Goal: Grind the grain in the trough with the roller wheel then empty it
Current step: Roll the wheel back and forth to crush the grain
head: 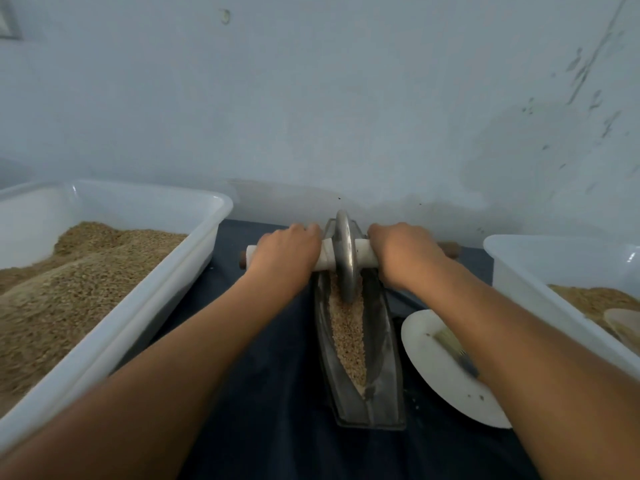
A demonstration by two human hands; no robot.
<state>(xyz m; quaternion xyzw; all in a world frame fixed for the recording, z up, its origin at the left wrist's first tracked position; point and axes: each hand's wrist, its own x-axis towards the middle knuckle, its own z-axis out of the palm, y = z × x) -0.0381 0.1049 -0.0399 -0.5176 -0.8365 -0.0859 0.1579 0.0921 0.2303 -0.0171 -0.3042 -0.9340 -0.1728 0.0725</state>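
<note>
Forearms stretched out, left hand (287, 249) and right hand (401, 252) curled round axle (363, 256) of roller wheel (346, 254) at far end of trough (360, 341): grain (348, 336) likely flung over rim onto cloth (277, 393) if tilted.

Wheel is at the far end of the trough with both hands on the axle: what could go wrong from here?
1. The roller wheel sits near the trough's far tip; pushing further might ride it over the end.
2. Grain lies heaped along the groove, so a fast pull back may spill it onto the dark cloth.
3. The right hand's forearm passes over the white plate and brush and could knock them.
</note>
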